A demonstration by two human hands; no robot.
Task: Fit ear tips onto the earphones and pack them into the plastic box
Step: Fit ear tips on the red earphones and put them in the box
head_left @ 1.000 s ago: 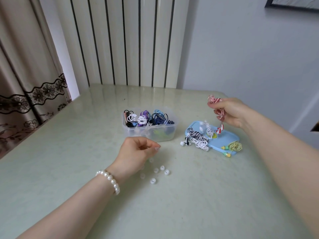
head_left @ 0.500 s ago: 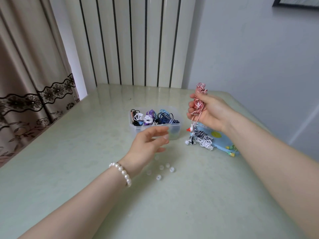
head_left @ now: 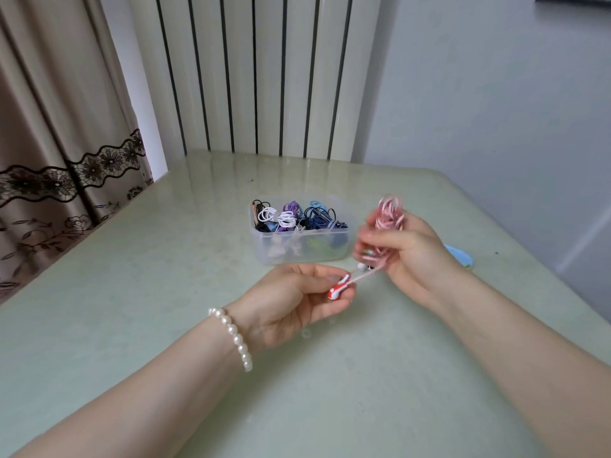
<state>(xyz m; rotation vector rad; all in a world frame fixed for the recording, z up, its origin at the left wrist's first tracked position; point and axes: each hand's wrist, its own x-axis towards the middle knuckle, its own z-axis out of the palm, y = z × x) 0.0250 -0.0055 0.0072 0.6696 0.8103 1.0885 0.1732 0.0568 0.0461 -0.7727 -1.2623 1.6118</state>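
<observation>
**A:** So where's the earphone at right now?

**B:** Left hand has the red-and-white earbud in a pinch grip, thumb and fingertips pressed on it, just above the tabletop. Right hand, at about 2 o'clock from the left, is curled tight around the pink-and-white cable bundle, blurry though. A stretch of cord runs between the two hands.

**A:** And the box?

**B:** Clear plastic box sits at 12 o'clock from the left hand, packed with coiled earphones. One translucent ear tip lies on the tabletop under the left hand. A blue lid peeks out behind the right wrist.
</observation>
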